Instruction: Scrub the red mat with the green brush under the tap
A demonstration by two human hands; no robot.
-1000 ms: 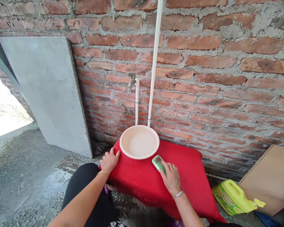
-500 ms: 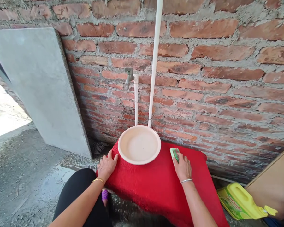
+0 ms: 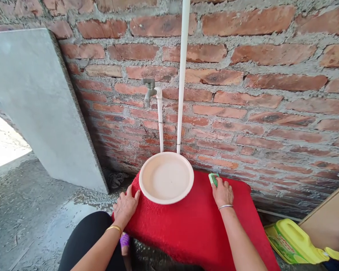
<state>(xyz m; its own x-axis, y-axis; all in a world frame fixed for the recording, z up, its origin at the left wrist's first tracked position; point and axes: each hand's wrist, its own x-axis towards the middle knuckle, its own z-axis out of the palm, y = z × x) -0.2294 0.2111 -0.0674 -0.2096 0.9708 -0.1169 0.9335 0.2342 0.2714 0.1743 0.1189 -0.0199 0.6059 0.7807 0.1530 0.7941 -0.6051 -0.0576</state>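
A red cloth (image 3: pixel 183 229) covers a low table or stool, with a pale round basin (image 3: pixel 168 178) standing at its back edge. My left hand (image 3: pixel 126 206) lies flat on the cloth's left edge, fingers spread, just left of the basin. On the right side of the cloth, my right hand (image 3: pixel 223 194) grips a green and white scrubbing brush (image 3: pixel 213 178); only the brush's far end shows past my fingers. The brush appears to rest on the cloth, to the right of the basin.
Behind the cloth rises a brick wall (image 3: pixel 243 105) with a tap (image 3: pixel 149 91) and a tall white pipe (image 3: pixel 183 75). A grey slab (image 3: pixel 42 101) leans at left. At lower right lie a yellow jug (image 3: pixel 296 241) and a cardboard-coloured panel (image 3: pixel 330 218). The floor (image 3: pixel 64 222) is wet at left.
My right hand with the brush has shifted slightly right on the cloth. My left hand stays at the cloth's edge. The camera view has moved a little.
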